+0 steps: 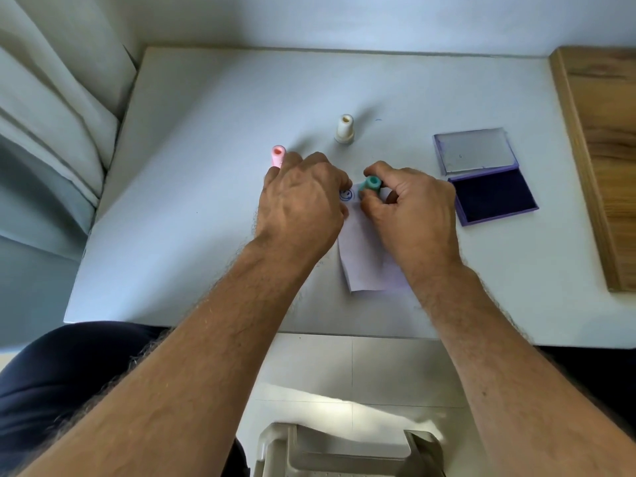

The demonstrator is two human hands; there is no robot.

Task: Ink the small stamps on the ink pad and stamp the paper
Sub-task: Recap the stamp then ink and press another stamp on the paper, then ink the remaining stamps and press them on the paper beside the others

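The right hand point(411, 204) pinches a teal stamp point(371, 185) between thumb and fingers, holding it upright over the far end of the paper point(363, 256). The left hand point(303, 197) rests on the paper's left part with its fingers curled down; whether it grips anything cannot be told. Between the two hands a blue round print point(346, 194) shows on the paper, just left of the teal stamp. A pink stamp point(278, 155) stands at the far side of the left hand, touching or nearly touching a fingertip. A cream stamp point(344, 129) stands upright farther back on the worktop point(213, 139), apart from both hands. The ink pad point(492, 198) lies open to the right of the right hand, its dark pad exposed and its lid point(475, 151) folded back behind it. A wooden board point(600, 160) lies along the right edge.
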